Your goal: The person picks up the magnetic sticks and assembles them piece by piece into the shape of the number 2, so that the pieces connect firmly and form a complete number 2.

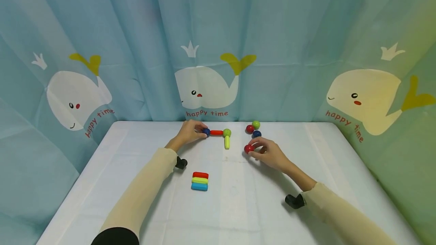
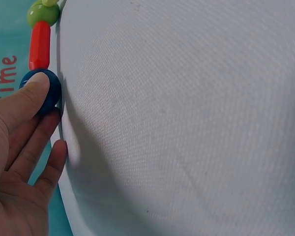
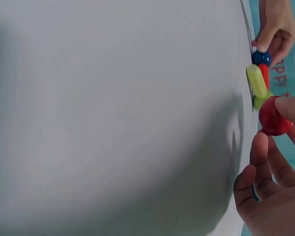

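Note:
My left hand [image 1: 191,131] pinches a dark blue ball [image 2: 54,92] between thumb and fingers. A red rod [image 1: 216,132] joins that ball to a green ball [image 1: 227,132], and a yellow-green rod [image 1: 227,142] extends from the green ball toward me, making an L shape. To the right, my right hand [image 1: 270,155] pinches a red ball [image 3: 274,116] with thumb and fingers, apart from the joined pieces. Behind this hand lie a loose dark blue ball [image 1: 257,134], a second red ball [image 1: 250,129] and another green ball [image 1: 256,124].
Nearer to me on the white table [image 1: 235,207], a red rod [image 1: 200,175], a yellow-green rod [image 1: 200,180] and a blue rod [image 1: 199,186] lie side by side. A blue-green curtain [image 1: 282,48] with printed whales hangs along the table's back and sides.

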The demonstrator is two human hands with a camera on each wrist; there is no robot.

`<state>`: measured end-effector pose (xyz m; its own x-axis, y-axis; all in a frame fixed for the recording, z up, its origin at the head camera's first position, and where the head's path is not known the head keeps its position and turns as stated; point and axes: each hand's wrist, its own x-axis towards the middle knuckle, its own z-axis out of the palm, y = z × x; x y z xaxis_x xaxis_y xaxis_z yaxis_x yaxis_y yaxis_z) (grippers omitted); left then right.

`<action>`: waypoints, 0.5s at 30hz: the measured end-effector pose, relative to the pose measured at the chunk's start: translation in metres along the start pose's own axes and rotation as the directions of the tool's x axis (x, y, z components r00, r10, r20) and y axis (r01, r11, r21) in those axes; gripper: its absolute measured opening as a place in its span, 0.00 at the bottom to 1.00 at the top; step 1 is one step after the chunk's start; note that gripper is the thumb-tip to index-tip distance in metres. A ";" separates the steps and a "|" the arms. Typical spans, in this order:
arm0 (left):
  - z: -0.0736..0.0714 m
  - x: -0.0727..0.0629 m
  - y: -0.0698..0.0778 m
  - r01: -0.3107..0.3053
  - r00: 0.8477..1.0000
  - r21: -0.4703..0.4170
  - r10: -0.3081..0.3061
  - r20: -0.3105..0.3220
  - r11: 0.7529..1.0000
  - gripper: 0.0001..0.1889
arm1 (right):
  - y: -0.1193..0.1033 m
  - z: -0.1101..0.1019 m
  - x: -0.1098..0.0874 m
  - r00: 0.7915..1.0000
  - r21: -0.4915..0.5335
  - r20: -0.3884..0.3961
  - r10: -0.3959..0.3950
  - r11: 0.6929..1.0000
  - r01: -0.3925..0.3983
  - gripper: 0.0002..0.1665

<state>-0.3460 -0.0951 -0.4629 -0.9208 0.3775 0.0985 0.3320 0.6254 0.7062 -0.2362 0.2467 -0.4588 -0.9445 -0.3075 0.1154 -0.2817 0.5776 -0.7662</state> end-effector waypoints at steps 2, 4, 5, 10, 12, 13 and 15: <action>0.000 0.000 0.000 -0.003 1.000 0.005 0.003 0.001 1.000 0.16 | -0.002 0.004 0.002 1.000 0.004 0.000 -0.007 1.000 0.007 0.17; 0.001 0.000 0.000 -0.003 1.000 0.006 0.003 0.002 1.000 0.17 | -0.005 0.009 0.005 1.000 0.004 0.000 -0.016 1.000 0.016 0.17; 0.001 0.000 0.000 -0.005 1.000 0.007 0.005 0.003 1.000 0.17 | -0.006 0.011 0.006 1.000 0.006 0.002 -0.018 1.000 0.018 0.16; 0.001 0.000 0.000 0.005 1.000 0.008 -0.005 0.001 1.000 0.16 | -0.013 0.021 0.012 1.000 0.008 0.005 -0.009 1.000 0.009 0.16; 0.000 0.000 0.000 0.007 1.000 0.007 -0.007 0.002 1.000 0.16 | -0.015 0.024 0.013 1.000 0.006 0.003 -0.003 1.000 0.003 0.16; 0.000 0.000 0.000 0.005 1.000 0.006 -0.005 0.003 1.000 0.16 | -0.016 0.026 0.014 1.000 0.005 0.001 0.000 1.000 0.000 0.16; 0.000 0.000 0.000 0.000 1.000 0.004 0.000 0.005 1.000 0.16 | -0.018 0.029 0.015 1.000 0.009 -0.001 0.005 1.000 -0.005 0.16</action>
<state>-0.3466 -0.0953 -0.4631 -0.9199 0.3804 0.0950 0.3325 0.6284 0.7032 -0.2405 0.2093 -0.4616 -0.9461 -0.3036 0.1124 -0.2755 0.5726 -0.7721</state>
